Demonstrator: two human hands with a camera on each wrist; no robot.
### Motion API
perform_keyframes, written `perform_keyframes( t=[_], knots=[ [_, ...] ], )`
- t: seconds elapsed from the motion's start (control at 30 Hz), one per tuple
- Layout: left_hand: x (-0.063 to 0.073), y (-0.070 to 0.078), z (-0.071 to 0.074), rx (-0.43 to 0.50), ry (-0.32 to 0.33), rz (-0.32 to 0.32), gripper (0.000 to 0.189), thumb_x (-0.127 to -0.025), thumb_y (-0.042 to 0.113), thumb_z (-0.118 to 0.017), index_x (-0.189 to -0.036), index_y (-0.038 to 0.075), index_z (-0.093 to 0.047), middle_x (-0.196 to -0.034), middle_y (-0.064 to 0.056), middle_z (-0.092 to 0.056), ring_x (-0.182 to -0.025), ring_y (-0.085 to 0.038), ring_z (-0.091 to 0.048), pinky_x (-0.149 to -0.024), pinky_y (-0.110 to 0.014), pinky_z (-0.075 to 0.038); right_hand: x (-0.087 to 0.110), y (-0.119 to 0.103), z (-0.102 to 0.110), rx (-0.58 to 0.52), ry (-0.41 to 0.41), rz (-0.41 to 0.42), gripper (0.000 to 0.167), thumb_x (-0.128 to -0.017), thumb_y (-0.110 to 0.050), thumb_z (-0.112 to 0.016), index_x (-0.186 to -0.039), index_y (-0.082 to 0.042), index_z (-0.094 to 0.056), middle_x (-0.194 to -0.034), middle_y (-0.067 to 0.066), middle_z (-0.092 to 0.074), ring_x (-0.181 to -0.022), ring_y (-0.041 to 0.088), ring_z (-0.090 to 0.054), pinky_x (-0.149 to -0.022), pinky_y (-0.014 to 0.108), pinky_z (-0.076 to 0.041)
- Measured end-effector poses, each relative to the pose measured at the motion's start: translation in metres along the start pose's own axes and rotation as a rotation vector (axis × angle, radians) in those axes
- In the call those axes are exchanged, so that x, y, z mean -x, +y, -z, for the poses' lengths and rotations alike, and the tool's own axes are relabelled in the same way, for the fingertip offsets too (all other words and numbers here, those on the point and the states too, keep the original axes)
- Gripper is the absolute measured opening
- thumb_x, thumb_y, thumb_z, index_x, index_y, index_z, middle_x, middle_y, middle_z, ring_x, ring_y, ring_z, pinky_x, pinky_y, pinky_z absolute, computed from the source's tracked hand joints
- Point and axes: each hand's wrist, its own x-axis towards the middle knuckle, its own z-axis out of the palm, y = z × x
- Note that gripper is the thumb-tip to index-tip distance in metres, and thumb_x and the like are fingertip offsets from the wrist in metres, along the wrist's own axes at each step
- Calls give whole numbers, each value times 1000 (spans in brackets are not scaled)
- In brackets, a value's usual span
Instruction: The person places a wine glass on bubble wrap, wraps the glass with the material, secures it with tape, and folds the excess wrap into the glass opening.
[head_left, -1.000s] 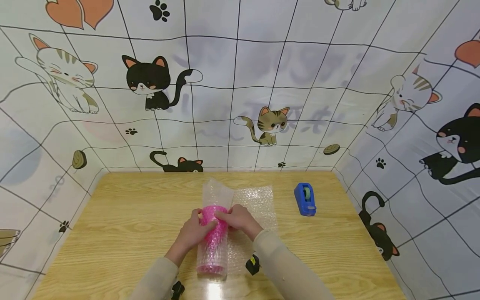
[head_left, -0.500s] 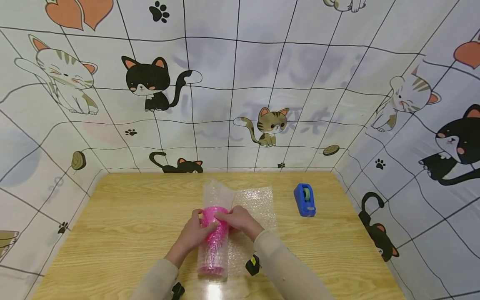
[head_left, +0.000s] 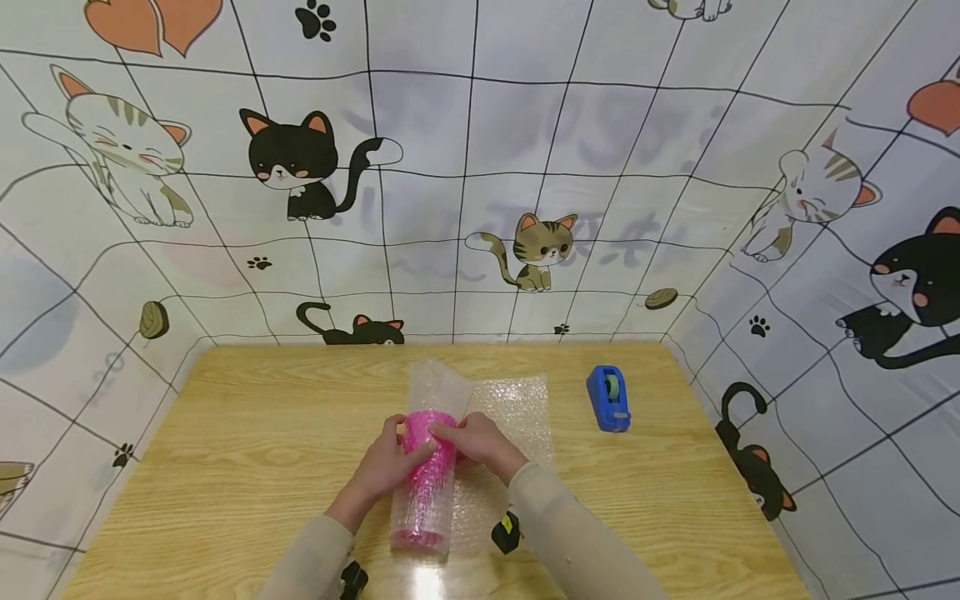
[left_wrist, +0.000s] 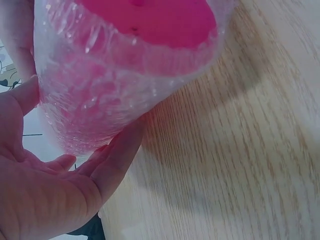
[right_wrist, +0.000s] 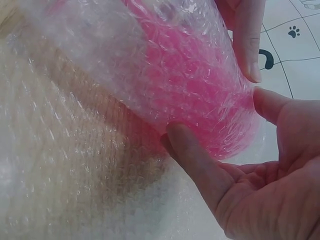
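Note:
A pink cylinder (head_left: 429, 492) lies lengthwise on the table, wrapped in clear bubble wrap. In the left wrist view its flat round pink end (left_wrist: 155, 22) shows through the wrap. My left hand (head_left: 382, 462) grips the far part from the left, thumb on top and fingers along the side. From the right, my right hand (head_left: 483, 439) holds the same part, its thumb close to the left one. In the right wrist view, the right fingers (right_wrist: 192, 155) curve against the bubble wrap (right_wrist: 120, 65). What kind of thing the cylinder is, I cannot tell.
Flat bubble wrap (head_left: 517, 408) spreads to the right of the cylinder, and a loose flap (head_left: 433, 383) sticks out beyond its far end. A blue tape dispenser (head_left: 608, 398) stands at the back right of the wooden table (head_left: 285, 433). Cat-print cloth walls (head_left: 420, 208) enclose the back and sides.
The cylinder's near end has shifted very slightly to the left. Both hands keep their hold in nearly the same place.

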Motion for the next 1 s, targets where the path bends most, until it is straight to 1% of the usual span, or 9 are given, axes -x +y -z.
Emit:
perform_keyframes(
  t=[0.23,0.43,0.67,0.83,1.0],
  knots=[
    [-1,-1,0,-4,-2,-7,83,-88,49,-67,-145,4,-28,-126,-24,-58,-102,-28,-65,-84,-45,-57,-1,3,0,-13,-5,-13,54,-88,-55,-63,-96,-2,-66,-81,8,-67,-79,27,-68,-80,43,-56],
    [1,-2,2,-22,-21,-7,80,-91,50,-61,-148,6,-26,-134,-26,-54,-110,-35,-63,-89,-50,-55,-3,7,-2,-39,-3,-20,53,-88,-57,-62,-95,-4,-67,-81,7,-67,-76,24,-67,-77,39,-58],
    [5,2,7,29,-65,12,74,-95,45,-56,-151,10,-23,-140,-26,-48,-120,-39,-57,-95,-53,-51,-4,10,-2,-52,-13,-23,55,-87,-59,-62,-93,-5,-67,-81,7,-66,-76,24,-65,-77,38,-57],
    [7,3,9,48,-81,33,74,-95,43,-57,-152,11,-21,-143,-26,-45,-122,-41,-55,-95,-54,-51,-5,12,-1,-62,-24,-25,56,-87,-60,-61,-97,-5,-67,-84,6,-66,-78,22,-65,-80,38,-55],
    [6,1,9,62,-85,51,76,-93,45,-60,-152,15,-21,-144,-28,-43,-122,-45,-54,-94,-55,-52,-6,17,1,-156,-80,9,55,-91,-55,-60,-103,-2,-67,-90,9,-72,-81,20,-70,-83,38,-58]
  ],
)
